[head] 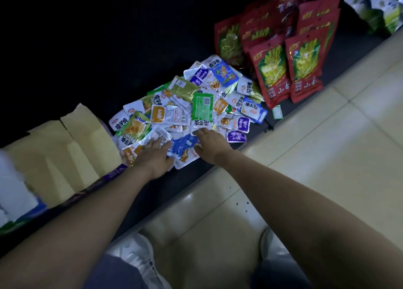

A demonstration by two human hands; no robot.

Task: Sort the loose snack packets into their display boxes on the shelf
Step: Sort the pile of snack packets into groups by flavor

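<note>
"Pale floor tiles (327, 158) are running beneath us, and the dark shelf (189, 179) is sitting low in front of our shoes (139, 251), isn't it?"

"Yes. At its left end we are looking into the cardboard display box (65, 153). Its flaps are standing open, and bare brown card is showing inside."

"What are we seeing on the right?"

"Red bags (305, 70) are standing upright in rows against the dark back."

"And the loose snack packets (185, 105)?"

"They are lying in a heap on the shelf, between the box and the red bags. White, blue, purple and orange ones are overlapping, with a green packet (202, 107) lying on top."

"How are we holding our hands?"

"We are laying our left hand (156, 155) flat, fingers stretched, on the near edge of the heap. Our right hand (211, 145) is spreading its fingers too, its tips touching a white packet (200, 123) just below the green one. Neither hand is grasping anything."
</note>
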